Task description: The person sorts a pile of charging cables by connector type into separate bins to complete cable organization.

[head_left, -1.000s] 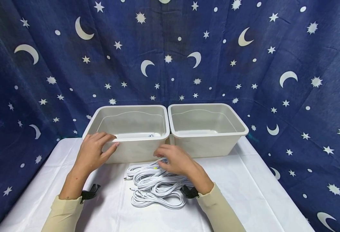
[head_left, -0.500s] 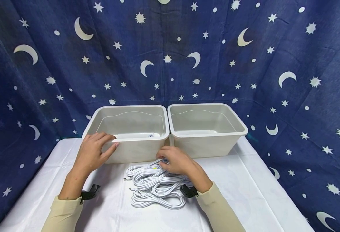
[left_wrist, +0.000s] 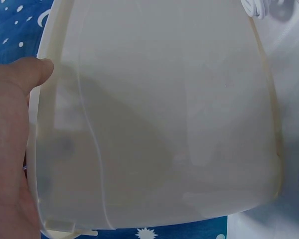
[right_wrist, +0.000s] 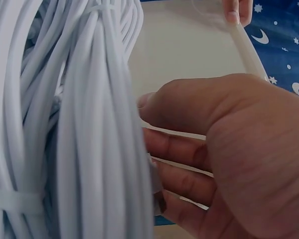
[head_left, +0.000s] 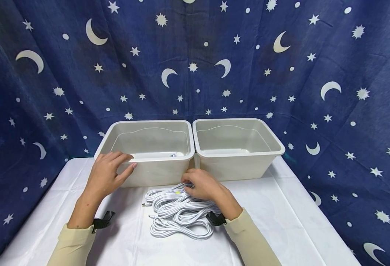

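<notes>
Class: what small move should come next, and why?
Probably lift one coil of the white cables with the right hand: its thumb and fingers are at the cables' far edge, while the left hand holds the left bin by its rim.

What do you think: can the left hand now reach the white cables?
Probably yes: the left hand holds the left bin's rim, but once released, nothing visible blocks its way to the white cables.

No legible lettering or numbers
</notes>
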A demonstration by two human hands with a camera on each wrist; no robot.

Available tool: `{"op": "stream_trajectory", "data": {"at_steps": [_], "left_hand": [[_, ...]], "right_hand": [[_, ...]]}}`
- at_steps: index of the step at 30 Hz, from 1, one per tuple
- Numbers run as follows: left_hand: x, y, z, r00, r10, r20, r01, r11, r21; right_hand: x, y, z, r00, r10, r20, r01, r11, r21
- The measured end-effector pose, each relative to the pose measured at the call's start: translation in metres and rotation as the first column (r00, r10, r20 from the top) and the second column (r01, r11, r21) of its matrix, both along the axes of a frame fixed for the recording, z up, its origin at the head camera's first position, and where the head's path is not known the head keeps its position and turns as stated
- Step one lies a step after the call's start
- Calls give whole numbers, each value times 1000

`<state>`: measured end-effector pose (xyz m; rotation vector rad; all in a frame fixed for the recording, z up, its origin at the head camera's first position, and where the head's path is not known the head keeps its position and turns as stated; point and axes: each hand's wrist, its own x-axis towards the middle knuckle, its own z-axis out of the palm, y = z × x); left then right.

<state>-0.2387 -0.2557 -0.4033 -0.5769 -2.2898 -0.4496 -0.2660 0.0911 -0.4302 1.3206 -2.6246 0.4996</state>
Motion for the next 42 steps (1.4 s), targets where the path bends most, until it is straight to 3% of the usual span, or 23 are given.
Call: {"op": "stream_trajectory", "data": {"at_steps": [10,22,42], "left_hand": [[-1,1,1,1000,5,6,-5,1000,-4],[-1,2,2,1000,7,3,-7,1000,-5],[-2,-1,-2,1000,-11,-29,11,1000,-10]], "right_hand": [[-1,0,-6,999,-43,28,41,998,47],[1,-1,-5,995,-39,90,34,998,47],[-1,-5,-5,999,-6,52,5,1000,3]]}}
